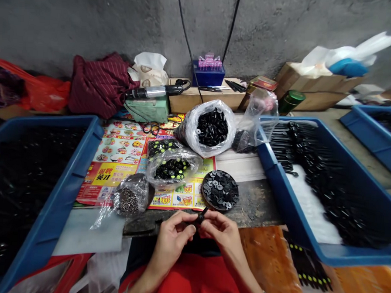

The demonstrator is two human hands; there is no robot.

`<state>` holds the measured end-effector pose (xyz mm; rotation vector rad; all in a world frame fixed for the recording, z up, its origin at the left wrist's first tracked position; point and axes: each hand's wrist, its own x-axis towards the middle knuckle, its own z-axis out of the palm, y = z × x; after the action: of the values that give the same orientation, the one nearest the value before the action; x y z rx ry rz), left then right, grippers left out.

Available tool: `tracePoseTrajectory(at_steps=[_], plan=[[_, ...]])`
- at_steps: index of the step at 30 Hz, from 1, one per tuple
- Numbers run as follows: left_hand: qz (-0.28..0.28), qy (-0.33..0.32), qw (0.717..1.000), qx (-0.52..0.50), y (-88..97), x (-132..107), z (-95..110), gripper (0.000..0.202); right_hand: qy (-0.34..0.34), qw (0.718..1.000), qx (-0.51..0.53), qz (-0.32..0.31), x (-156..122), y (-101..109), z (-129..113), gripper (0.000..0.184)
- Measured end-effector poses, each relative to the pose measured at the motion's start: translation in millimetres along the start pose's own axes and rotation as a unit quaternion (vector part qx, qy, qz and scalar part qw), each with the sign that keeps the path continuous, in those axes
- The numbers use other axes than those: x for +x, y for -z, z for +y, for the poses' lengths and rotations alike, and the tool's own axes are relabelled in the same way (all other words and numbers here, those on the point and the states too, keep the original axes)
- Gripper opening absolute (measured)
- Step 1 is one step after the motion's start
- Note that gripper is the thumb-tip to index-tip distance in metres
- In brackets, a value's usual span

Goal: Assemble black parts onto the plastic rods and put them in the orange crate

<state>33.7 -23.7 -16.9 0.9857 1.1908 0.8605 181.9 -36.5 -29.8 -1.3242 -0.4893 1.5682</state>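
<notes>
My left hand [173, 237] and my right hand [220, 231] meet at the near edge of the table, both pinched on one small black piece [201, 216] held between their fingertips. Just beyond them lies a round pile of black and white discs [220, 190]. A clear bag of small metal screws [129, 200] sits to the left of my hands. Further back are a bag of black rings [172, 168] and a bigger bag of black parts [212, 126].
Blue trays of long black pieces flank the work spot, one on the left [65, 188], one on the right [279, 177]. A colourful flyer [119, 160] covers the table. Cardboard boxes [198, 98], a tissue box, a folded umbrella [98, 84] and cables stand along the grey wall.
</notes>
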Motion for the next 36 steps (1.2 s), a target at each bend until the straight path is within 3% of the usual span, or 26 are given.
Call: tracePoseTrajectory(at_steps=[7, 15, 23, 28, 33, 36], plan=[[-0.009, 0.018, 1.0, 0.0, 0.8, -1, 1, 0.023, 0.025, 0.999, -0.033, -0.009, -2, 2, 3, 0.038], [-0.018, 0.011, 1.0, 0.007, -0.2, -3, 2, 0.021, -0.011, 0.999, -0.033, -0.035, -6, 0, -4, 0.049], [-0.019, -0.002, 1.0, 0.008, 0.3, -3, 0, 0.021, 0.0, 1.0, 0.016, 0.003, -6, -2, -6, 0.045], [-0.014, 0.0, 1.0, 0.005, 0.2, -3, -1, 0.021, 0.026, 0.999, 0.003, -0.031, -5, 1, 1, 0.041], [-0.02, 0.006, 1.0, 0.002, -0.4, -4, 0, 0.022, 0.041, 0.999, -0.019, -0.026, -6, 0, 1, 0.037], [-0.022, 0.012, 1.0, -0.004, -0.1, -4, 0, 0.023, 0.042, 0.996, -0.058, -0.059, -8, 0, -1, 0.038]])
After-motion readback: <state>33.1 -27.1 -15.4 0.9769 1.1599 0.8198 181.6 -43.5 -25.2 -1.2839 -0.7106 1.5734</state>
